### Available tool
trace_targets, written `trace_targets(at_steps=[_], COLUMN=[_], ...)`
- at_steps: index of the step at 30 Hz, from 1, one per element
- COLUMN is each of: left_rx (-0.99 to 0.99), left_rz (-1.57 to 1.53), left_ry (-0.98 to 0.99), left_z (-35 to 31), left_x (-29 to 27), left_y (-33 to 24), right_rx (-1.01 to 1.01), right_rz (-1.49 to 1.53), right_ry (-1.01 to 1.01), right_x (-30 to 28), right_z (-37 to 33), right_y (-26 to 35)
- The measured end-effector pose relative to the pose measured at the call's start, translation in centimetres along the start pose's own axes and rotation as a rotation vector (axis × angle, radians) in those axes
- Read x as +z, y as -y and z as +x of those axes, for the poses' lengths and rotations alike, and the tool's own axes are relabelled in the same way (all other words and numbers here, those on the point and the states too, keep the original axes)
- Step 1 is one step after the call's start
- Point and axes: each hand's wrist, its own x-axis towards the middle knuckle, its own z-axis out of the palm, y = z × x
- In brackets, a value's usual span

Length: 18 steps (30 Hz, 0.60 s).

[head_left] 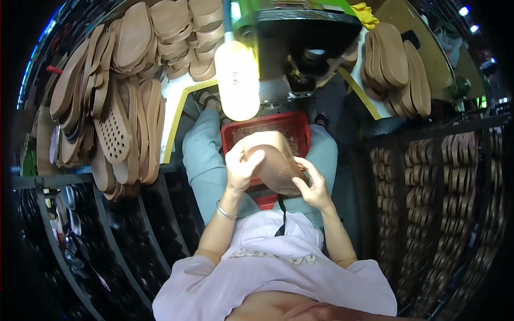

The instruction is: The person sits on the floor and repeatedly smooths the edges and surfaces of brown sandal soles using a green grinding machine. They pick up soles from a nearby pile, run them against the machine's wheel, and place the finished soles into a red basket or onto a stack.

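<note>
Over my lap I hold a tan shoe sole (276,170) tilted, its smooth face toward me and its far end lit brightly. My left hand (242,166) grips its left side, thumb on the face and fingers hidden behind. At the lower right edge, my right hand (315,186) is closed on it between thumb and fingers. Beneath the sole, a red plastic basket (228,140) sits between my knees, with unclear scraps inside. A glowing lamp (237,80) hangs just beyond my hands.
A dark machine with green trim (305,32) stands ahead. Tan soles (134,37) are piled on the left bench, more soles (388,56) on the right one. Yellow edging (174,125) borders the benches. Racks of footwear parts (447,198) flank me. A yellow cloth or glove (365,15) lies far right.
</note>
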Motion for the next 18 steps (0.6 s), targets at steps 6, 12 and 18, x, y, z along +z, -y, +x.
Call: trace_targets(at_steps=[6, 12, 18], left_rx=[0.097, 0.070, 0.134], left_rz=[0.232, 0.352, 0.183], left_ry=[0.120, 0.077, -0.027], left_z=[2.2, 5.1, 4.5], left_x=[3.3, 5.2, 4.3], left_y=[-1.9, -3.3, -2.5], right_rx=[0.318, 0.447, 0.464], right_rz=[0.285, 0.338, 0.347], right_ry=[0.151, 0.072, -0.019], right_x=[-0.5, 1.1, -1.0], right_z=[-2.4, -6.1, -9.0], right_y=[-3.7, -1.4, 0.0])
